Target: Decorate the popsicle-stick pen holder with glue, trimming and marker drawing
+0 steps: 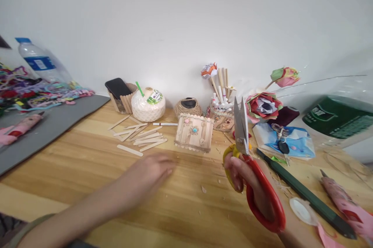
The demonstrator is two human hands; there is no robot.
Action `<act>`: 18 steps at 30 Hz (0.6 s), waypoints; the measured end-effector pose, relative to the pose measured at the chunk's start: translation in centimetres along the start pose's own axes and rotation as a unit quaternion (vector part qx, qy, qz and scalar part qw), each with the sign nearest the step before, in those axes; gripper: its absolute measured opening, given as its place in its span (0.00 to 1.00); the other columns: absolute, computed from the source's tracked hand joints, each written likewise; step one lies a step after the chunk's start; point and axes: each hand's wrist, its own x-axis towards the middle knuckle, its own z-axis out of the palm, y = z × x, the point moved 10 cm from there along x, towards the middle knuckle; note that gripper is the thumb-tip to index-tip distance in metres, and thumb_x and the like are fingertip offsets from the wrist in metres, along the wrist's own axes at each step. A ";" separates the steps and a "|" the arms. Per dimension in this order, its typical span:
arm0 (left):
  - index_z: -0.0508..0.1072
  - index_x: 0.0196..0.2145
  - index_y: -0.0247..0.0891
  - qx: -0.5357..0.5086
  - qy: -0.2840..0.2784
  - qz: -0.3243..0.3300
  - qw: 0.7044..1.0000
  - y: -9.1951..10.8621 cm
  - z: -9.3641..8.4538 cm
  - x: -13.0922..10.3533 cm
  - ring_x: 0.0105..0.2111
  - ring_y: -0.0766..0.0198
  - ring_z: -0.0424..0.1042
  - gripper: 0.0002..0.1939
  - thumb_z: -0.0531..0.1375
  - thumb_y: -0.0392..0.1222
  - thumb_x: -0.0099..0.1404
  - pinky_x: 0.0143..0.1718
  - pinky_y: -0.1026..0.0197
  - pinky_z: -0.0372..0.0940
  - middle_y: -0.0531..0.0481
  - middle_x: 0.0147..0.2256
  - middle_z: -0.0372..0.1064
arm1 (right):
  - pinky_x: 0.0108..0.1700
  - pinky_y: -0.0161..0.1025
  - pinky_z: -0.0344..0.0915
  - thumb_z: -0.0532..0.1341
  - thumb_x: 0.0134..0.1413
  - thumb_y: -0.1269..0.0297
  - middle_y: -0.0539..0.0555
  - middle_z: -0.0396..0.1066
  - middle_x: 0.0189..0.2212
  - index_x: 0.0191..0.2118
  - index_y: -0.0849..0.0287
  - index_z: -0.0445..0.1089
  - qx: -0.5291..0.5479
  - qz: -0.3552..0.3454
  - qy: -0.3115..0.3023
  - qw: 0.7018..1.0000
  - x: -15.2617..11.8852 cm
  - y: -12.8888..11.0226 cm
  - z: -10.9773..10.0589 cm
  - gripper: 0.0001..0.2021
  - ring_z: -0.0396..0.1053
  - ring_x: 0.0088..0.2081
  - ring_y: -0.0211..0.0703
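Scissors: upright in the right hand, pointed steel blades slightly parted
Right hand: grasping the smooth red and yellow loops
Left hand: blurred, low over the grained wood table — grasp or release, cannot tell
Sticks: flat, pale, round-ended, just beyond the left hand
Stick panel: ribbed, scallop-edged, beyond and between the hands
Handling: tips best aimed away from the left hand — loops gripped loosely
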 end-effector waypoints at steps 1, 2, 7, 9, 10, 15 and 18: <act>0.70 0.51 0.37 0.009 -0.023 -0.019 1.000 -0.4 0.7 -0.9 0.52 0.57 0.68 0.18 0.47 0.39 0.68 0.54 0.53 0.62 0.43 0.52 0.69 | 0.24 0.38 0.54 0.51 0.51 0.40 0.46 0.55 0.12 0.16 0.54 0.54 -0.007 0.000 -0.004 1.000 0.0 0.0 0.1 0.25 0.55 0.18 0.37; 0.65 0.55 0.35 0.014 -0.057 -0.033 0.998 -0.7 1.7 -1.9 0.56 0.54 0.63 0.20 0.48 0.39 0.67 0.56 0.51 0.60 0.40 0.57 0.62 | 0.23 0.37 0.53 0.51 0.52 0.40 0.47 0.55 0.12 0.16 0.54 0.54 -0.011 0.001 -0.009 1.000 0.0 0.0 0.2 0.25 0.55 0.18 0.38; 0.48 0.64 0.36 0.022 -0.145 -0.074 0.986 -1.0 4.0 -4.3 0.64 0.52 0.41 0.29 0.49 0.44 0.67 0.61 0.43 0.47 0.40 0.64 0.38 | 0.22 0.37 0.52 0.51 0.52 0.42 0.47 0.54 0.12 0.15 0.54 0.53 0.011 -0.002 -0.018 1.000 0.0 0.2 0.8 0.25 0.55 0.18 0.38; 0.44 0.64 0.32 0.030 -0.163 -0.099 0.981 -0.7 4.5 -3.9 0.64 0.50 0.36 0.33 0.50 0.47 0.67 0.61 0.41 0.44 0.37 0.64 0.32 | 0.23 0.38 0.53 0.52 0.52 0.41 0.47 0.55 0.12 0.15 0.54 0.53 0.018 0.003 -0.023 1.000 0.0 0.4 1.0 0.25 0.55 0.17 0.38; 0.43 0.64 0.28 0.031 -0.170 -0.116 0.978 -0.5 4.8 -3.5 0.64 0.49 0.35 0.34 0.49 0.48 0.66 0.61 0.42 0.44 0.35 0.64 0.30 | 0.23 0.38 0.53 0.52 0.52 0.41 0.47 0.55 0.12 0.15 0.54 0.54 0.017 0.007 -0.026 0.999 0.0 0.4 1.1 0.25 0.55 0.17 0.38; 0.41 0.63 0.17 0.031 -0.143 -0.161 0.976 2.0 6.1 -0.2 0.63 0.39 0.26 0.45 0.50 0.58 0.63 0.61 0.37 0.38 0.25 0.62 0.24 | 0.23 0.38 0.53 0.52 0.50 0.40 0.47 0.56 0.11 0.14 0.54 0.54 -0.007 0.012 -0.027 1.000 0.1 0.5 1.3 0.26 0.55 0.17 0.37; 0.45 0.62 0.16 0.020 -0.130 -0.109 0.985 4.6 7.1 2.2 0.63 0.38 0.27 0.44 0.45 0.61 0.65 0.61 0.34 0.35 0.24 0.63 0.29 | 0.22 0.38 0.53 0.52 0.51 0.40 0.47 0.55 0.11 0.14 0.54 0.54 -0.011 0.012 -0.025 1.000 0.2 0.8 1.3 0.26 0.55 0.16 0.37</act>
